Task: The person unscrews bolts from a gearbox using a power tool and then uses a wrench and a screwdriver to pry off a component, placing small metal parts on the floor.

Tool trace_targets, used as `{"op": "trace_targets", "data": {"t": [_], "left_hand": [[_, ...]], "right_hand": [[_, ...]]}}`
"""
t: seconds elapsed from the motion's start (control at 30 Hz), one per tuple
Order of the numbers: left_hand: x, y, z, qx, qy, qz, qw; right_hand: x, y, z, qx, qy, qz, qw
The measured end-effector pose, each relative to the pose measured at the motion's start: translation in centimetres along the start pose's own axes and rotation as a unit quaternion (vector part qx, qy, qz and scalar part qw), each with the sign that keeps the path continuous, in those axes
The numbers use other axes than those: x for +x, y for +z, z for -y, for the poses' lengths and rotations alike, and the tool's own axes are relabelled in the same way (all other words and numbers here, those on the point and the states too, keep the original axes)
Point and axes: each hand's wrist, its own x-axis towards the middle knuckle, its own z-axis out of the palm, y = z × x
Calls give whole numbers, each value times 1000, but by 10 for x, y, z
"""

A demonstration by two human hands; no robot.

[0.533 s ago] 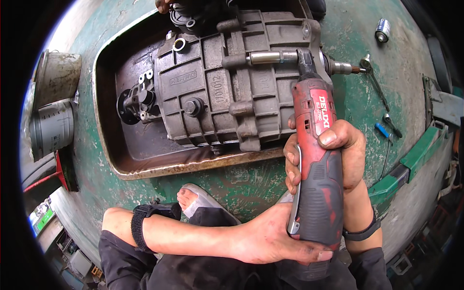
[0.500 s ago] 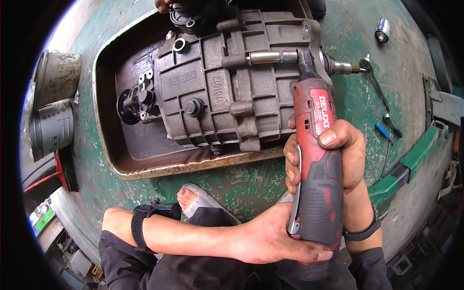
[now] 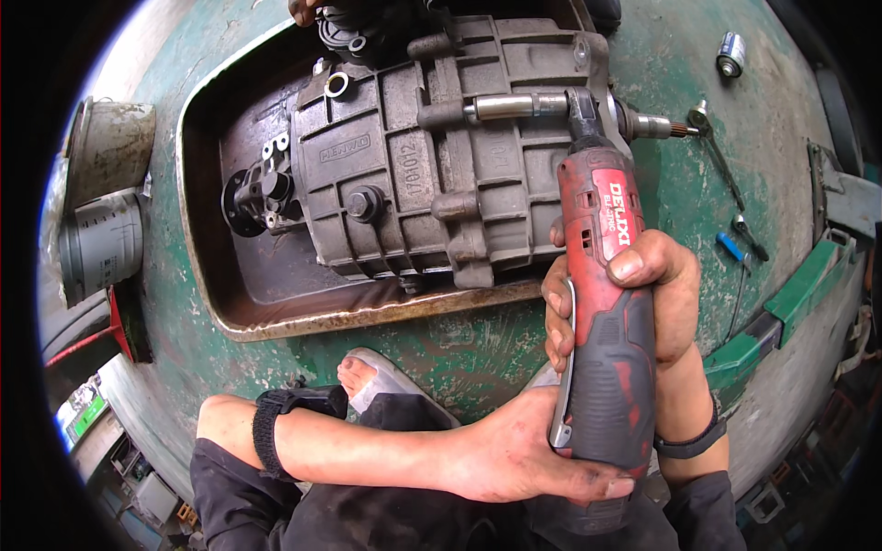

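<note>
Both left hand (image 3: 522,448) and right hand (image 3: 673,298) have fingers (image 3: 557,298) wrapped round the power ratchet (image 3: 603,335), likely heavy and rigid, best held by its near, ribbed grip (image 3: 611,409).

Vehicle repair workshop, plain from where I'm standing. Ribbed cast-metal gearbox (image 3: 404,184) sits in a rusty-edged, oil-stained metal tray (image 3: 276,329); green floor paint (image 3: 496,367) worn and chipped. Cordless ratchet wrench (image 3: 602,386) up against the casing. Socket ratchet (image 3: 723,165), blue-handled screwdriver (image 3: 729,244) and small can (image 3: 731,55) loose on the floor. Grimy buckets (image 3: 103,246) off left, green steel beam (image 3: 804,285) off right, cluttered edges.
</note>
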Motion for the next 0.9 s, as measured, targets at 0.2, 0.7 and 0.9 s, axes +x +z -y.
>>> {"op": "trace_targets", "data": {"t": [0.2, 0.7, 0.9], "left_hand": [[1, 0, 2, -5, -2, -2, 1000], [8, -2, 8, 2, 4, -11, 1000], [10, -3, 10, 31, 22, 3, 999]], "right_hand": [[-2, -2, 1, -13, 1, -12, 1000], [-1, -13, 1, 41, 22, 43, 998], [-1, -21, 5, 37, 24, 78, 996]]}}
